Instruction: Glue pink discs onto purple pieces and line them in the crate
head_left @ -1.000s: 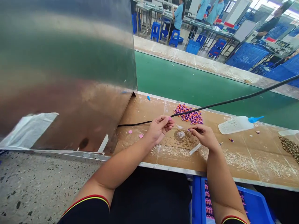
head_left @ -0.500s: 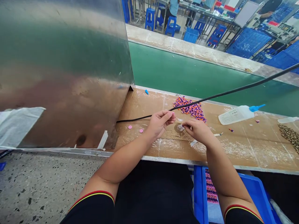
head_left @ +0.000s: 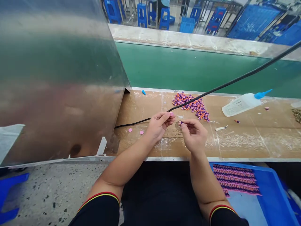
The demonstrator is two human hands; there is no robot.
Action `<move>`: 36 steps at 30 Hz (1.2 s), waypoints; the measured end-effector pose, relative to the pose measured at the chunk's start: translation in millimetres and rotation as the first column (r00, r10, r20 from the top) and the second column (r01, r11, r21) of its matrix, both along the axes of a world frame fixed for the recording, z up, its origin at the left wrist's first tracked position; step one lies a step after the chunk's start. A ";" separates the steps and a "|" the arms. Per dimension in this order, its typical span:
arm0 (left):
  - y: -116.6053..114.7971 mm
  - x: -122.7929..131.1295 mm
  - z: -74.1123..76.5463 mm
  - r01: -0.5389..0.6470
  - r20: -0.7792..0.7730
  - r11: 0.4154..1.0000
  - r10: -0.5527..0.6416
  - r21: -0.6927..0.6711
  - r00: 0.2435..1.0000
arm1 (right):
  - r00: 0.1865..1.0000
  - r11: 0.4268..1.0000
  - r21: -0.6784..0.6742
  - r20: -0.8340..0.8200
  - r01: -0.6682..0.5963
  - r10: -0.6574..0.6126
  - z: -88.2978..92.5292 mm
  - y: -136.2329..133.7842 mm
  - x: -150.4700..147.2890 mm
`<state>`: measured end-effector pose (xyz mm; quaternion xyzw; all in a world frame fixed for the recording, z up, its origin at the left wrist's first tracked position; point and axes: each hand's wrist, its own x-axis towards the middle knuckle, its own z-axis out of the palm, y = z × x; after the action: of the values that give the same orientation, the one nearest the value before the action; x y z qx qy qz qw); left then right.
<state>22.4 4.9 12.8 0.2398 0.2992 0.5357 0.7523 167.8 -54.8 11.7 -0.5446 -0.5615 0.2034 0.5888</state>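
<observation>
My left hand [head_left: 160,124] hovers over the cardboard-covered bench [head_left: 246,138], fingers pinched on a small pink disc [head_left: 171,114]. My right hand [head_left: 193,134] is just to its right, fingers curled and pinching a tiny purple piece [head_left: 181,122]. The two hands nearly touch. Beyond them lies a pile of small purple and orange pieces [head_left: 191,105]. A black cable [head_left: 225,84] runs across the pile and passes behind my left hand. Two loose pink discs [head_left: 135,131] lie on the bench to the left.
A tall metal housing [head_left: 58,78] fills the left. A green conveyor belt [head_left: 199,69] runs behind the bench. A white squeeze bottle with a blue nozzle [head_left: 243,103] lies at the right. A blue crate [head_left: 263,194] with rows of purple-orange pieces sits below the bench edge.
My right hand drew back from the bench toward my left hand and lifted, holding a purple piece. The view tilted down and shifted right, showing more of the blue crate.
</observation>
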 end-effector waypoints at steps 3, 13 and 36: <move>-2.3 0.8 2.4 -0.005 -0.028 1.000 0.005 0.001 1.000 | 0.996 0.996 0.075 -0.076 0.049 -0.044 -5.5 4.0 -21.8; -6.0 2.3 1.1 -0.069 -0.075 0.996 0.073 0.058 0.995 | 0.995 0.971 0.219 0.006 0.100 -0.104 -5.3 16.2 -34.0; -20.4 0.0 -4.2 -0.119 -0.359 0.729 0.465 0.674 0.810 | 0.966 0.889 0.423 0.099 0.175 -0.237 3.8 11.6 -37.2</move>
<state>22.4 -15.4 8.6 0.5535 0.3262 0.6369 0.4261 130.6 -43.2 15.5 -0.4791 -0.5727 -0.0239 0.6648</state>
